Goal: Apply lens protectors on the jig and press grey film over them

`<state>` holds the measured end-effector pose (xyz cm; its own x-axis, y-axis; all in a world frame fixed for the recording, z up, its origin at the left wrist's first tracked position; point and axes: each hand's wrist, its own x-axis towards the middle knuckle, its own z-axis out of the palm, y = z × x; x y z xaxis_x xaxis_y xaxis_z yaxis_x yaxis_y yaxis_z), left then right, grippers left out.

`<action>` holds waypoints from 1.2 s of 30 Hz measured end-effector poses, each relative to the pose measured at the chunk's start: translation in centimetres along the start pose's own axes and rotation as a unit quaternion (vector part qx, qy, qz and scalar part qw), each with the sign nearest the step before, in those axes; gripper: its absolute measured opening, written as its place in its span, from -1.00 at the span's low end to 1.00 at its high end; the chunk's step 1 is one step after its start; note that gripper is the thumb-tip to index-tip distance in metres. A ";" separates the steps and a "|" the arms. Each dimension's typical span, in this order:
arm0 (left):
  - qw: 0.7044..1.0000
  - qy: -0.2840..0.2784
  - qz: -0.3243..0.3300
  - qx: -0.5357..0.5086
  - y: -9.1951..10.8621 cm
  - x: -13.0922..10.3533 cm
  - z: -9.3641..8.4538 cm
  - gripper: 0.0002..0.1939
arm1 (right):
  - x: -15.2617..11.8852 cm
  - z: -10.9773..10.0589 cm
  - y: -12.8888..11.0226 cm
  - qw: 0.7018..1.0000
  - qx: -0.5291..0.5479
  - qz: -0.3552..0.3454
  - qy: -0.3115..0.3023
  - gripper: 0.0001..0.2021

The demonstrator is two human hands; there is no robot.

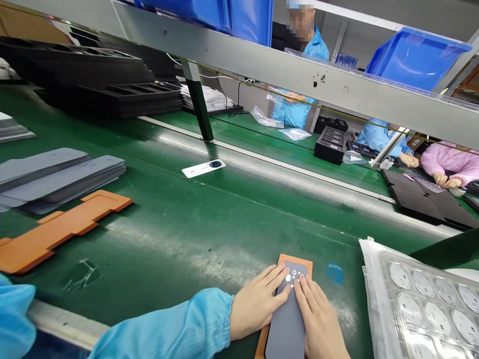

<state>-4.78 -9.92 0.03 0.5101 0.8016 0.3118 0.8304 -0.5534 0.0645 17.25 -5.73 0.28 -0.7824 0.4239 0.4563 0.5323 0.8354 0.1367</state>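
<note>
1. left hand (258, 304) flat and spread, fingers on the left edge of the grey panel (286, 324); gripping nothing, just pressing down.
2. right hand (322, 324) likewise flat, fingertips near the panel's far end beside the small round holes (292, 277); wrist cut off by the bottom edge.
3. grey panel seated in an orange jig (295, 259) on the green worktop (194, 219), long axis running away from the body; directly under both hands, left hand a touch nearer the holes. near end of panel and jig out of frame.
4. small blue disc (335, 273) just right of the jig, apart from it.
5. clear blister tray (430, 299) of round parts at right, partly cut off.
6. further left, a second orange jig (60, 227) and a stack of grey panels (56, 174).
7. beyond, a white strip (204, 168) on the belt; co-workers' hands (445, 180) at the far side, work hard to make out.
</note>
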 end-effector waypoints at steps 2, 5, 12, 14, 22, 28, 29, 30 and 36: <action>0.999 0.024 0.000 0.021 0.7 -0.6 0.0 -0.59 | -0.8 0.1 -0.3 1.000 0.010 -0.006 0.016 -0.40; 0.996 0.070 -0.001 0.060 1.7 -1.4 -0.2 -0.68 | -2.1 0.3 -0.6 0.999 0.014 -0.027 0.032 -0.42; 0.993 0.110 -0.016 0.034 2.9 -2.2 -0.6 -0.68 | -3.1 -0.4 -1.4 0.998 -0.033 -0.052 -0.011 -0.50; 0.997 0.078 -0.029 0.002 3.0 -2.3 -0.8 -0.66 | -3.0 -0.6 -1.8 0.998 -0.040 -0.043 -0.026 -0.48; 0.954 -0.089 -0.051 -0.283 -0.1 -2.4 -3.6 -0.35 | -2.5 -1.7 -1.4 0.998 0.058 -0.031 0.010 -0.46; 0.783 0.041 -0.244 -0.570 -1.3 3.4 -5.9 -0.40 | 1.5 -3.9 1.6 0.814 0.489 0.293 0.114 -0.81; 0.751 0.061 -0.257 -0.606 -0.9 4.5 -6.1 -0.55 | 2.3 -4.0 2.0 0.745 0.548 0.353 0.141 -0.82; 0.734 0.084 -0.263 -0.621 -0.5 5.5 -6.3 -0.70 | 3.1 -3.8 2.3 0.680 0.598 0.386 0.174 -0.80; 0.802 0.188 -0.188 -0.535 0.9 7.9 -5.4 -0.91 | 5.1 -1.8 2.8 0.591 0.727 0.267 0.226 -0.91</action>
<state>-1.19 -5.27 7.63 -0.0014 0.9441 0.3297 0.1386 -0.3264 0.9350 15.33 -1.89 4.52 -0.2869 0.9009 0.3257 -0.4320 0.1818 -0.8833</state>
